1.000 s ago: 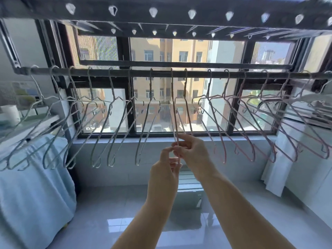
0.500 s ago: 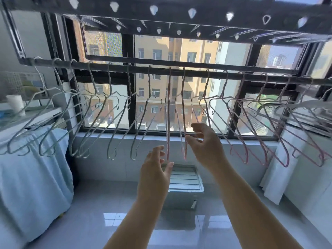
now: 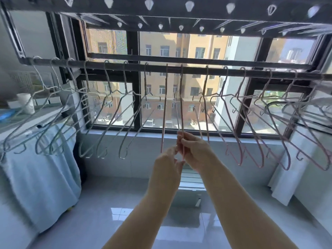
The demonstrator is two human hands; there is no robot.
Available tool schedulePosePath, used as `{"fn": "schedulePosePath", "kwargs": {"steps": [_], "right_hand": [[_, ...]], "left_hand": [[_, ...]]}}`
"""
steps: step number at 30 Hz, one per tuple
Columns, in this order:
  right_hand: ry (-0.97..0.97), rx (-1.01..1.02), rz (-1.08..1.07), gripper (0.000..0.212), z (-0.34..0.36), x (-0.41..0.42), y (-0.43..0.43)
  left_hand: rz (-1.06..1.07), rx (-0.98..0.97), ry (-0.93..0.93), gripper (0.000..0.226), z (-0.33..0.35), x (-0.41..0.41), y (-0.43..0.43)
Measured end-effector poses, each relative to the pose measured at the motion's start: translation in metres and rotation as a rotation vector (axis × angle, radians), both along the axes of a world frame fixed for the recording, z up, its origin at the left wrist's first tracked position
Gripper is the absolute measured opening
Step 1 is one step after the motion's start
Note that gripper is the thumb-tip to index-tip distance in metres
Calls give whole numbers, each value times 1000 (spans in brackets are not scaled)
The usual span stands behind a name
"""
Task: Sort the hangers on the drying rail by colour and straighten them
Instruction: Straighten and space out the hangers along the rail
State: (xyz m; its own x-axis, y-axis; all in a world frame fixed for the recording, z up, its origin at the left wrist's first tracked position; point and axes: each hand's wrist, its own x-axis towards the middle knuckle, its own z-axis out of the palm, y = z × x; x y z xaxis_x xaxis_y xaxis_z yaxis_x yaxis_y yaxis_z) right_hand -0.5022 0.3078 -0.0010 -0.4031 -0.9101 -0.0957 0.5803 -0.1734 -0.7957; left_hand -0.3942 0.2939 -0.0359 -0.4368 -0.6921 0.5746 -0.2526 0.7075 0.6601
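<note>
The right hand [image 3: 195, 151] pinches the lower end of a pink hanger [image 3: 181, 105] hanging edge-on from the rail [image 3: 194, 69]. The left hand [image 3: 168, 164] is raised just beside it; I cannot tell its grip.

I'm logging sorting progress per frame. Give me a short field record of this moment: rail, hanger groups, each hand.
rail: dark drying rail across the window, hangers hooked along it
left side: pale blue-grey hangers, tilted
right side: pink hangers, tilted
middle pair: pink, edge-on, hanging straight
right hand: pinches the pair's right hanger low down
left hand: at that hanger's lower end, grip unclear
</note>
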Motion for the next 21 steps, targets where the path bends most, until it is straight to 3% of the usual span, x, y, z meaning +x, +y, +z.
{"fn": "schedulePosePath", "kwargs": {"steps": [13, 21], "right_hand": [[22, 15, -134, 25, 0, 9, -3], [8, 11, -174, 27, -4, 15, -11]], "left_hand": [[-59, 128, 136, 27, -6, -5, -7], [-91, 115, 116, 35, -13, 1, -20]]}}
